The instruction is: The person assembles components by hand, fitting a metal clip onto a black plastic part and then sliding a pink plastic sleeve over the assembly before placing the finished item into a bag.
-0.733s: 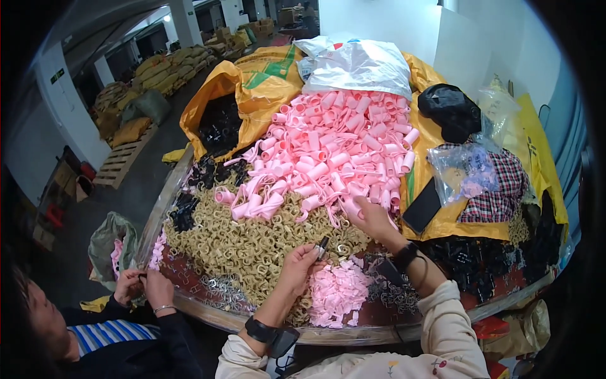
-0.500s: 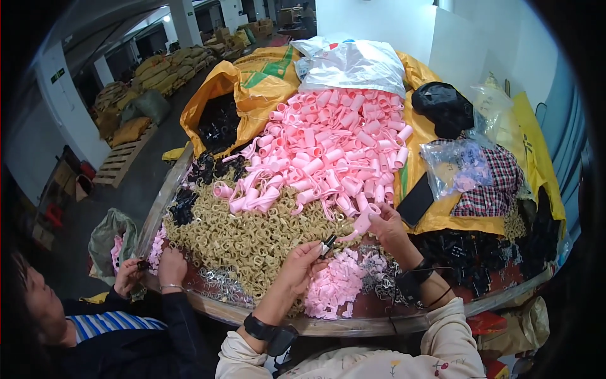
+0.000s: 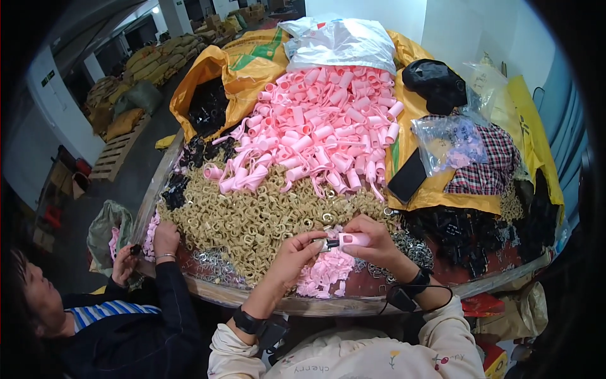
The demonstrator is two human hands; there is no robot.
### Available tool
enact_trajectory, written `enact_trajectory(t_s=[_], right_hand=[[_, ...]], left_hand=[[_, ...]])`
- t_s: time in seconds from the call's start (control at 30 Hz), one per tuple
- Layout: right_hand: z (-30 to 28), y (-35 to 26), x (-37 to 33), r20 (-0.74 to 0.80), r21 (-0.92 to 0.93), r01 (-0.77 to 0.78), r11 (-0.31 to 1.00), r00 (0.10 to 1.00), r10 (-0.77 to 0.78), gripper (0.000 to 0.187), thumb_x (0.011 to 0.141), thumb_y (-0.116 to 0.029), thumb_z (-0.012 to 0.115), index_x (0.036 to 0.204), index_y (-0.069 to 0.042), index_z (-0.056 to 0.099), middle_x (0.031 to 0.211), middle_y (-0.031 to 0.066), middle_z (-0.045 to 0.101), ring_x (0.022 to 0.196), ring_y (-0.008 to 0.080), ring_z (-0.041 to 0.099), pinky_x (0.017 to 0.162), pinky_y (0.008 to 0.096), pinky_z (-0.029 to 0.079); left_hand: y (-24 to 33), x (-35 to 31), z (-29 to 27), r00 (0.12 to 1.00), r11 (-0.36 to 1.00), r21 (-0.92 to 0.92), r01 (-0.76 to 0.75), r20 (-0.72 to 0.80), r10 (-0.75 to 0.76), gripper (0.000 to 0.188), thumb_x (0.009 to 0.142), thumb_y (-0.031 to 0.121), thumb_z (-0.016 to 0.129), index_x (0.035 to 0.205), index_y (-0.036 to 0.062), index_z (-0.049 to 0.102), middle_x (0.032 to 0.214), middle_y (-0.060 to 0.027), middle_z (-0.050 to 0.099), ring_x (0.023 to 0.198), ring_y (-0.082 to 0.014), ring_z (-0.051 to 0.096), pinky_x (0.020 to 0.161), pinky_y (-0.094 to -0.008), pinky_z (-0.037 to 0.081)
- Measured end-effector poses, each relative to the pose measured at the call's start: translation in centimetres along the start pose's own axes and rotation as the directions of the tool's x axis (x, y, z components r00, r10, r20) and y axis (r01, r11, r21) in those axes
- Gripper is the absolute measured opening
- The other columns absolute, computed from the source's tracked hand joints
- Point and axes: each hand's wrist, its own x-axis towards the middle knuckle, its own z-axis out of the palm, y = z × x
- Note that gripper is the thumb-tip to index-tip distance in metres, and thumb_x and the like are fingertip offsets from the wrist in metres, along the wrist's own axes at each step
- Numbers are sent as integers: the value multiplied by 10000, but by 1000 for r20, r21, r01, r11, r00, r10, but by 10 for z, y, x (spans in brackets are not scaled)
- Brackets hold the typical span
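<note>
My left hand pinches a small black part that has a pale or metallic section at its near end. A pink plastic sleeve is held in my right hand, its end against or just over the tip of the black part; how far one goes into the other I cannot tell. Below both hands lies a small heap of pale pink plastic bits. Tan ring-shaped pieces spread out beyond my left hand, and a large pile of similar pink sleeves rises behind them.
At the left, a co-worker's hands handle a small black piece. Silver metal clips and black parts lie to the right. A dark phone, a clear bag and a checked cloth rest on yellow sacking.
My right hand has taken the pink sleeve away from the pile, turned it level and brought it to the black part. The whole view has shifted slightly.
</note>
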Motion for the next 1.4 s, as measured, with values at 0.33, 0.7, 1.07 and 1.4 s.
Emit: enact_trajectory(t_s=[0.33,0.7,1.07,1.4], right_hand=[[9,-1,-1,107,-187,184,965,980,-166,379,601,-103,695,936,-39,528,850,96,479,784,258,495,670,326,414],[17,-6,-18,136,-195,112,974,987,-86,398,651,-125,679,1004,-49,512,894,103,463,799,237,475,679,309,409],[9,-10,-53,113,-156,123,980,988,-107,491,671,-181,662,1093,-24,464,1039,144,436,980,269,428,805,333,376],[-26,-55,-139,44,-22,19,1000,999,-18,552,646,-204,670,1102,23,459,1044,164,488,938,282,498,795,351,405]], left_hand=[[-13,-2,0,999,979,199,-29,-36,37,231,794,98,557,1004,4,543,779,-11,570,602,-38,496,513,-158,412],[-29,-7,5,999,944,328,-36,-12,42,308,813,122,539,1088,-9,496,831,-41,593,687,-69,538,573,-184,436],[-48,-14,35,997,900,430,-68,55,49,454,802,82,521,1213,-16,354,864,-57,579,734,-115,540,625,-219,450],[-71,-2,101,814,918,139,371,428,-394,669,727,-11,577,1282,4,202,1044,-92,516,896,-169,547,702,-255,479]])
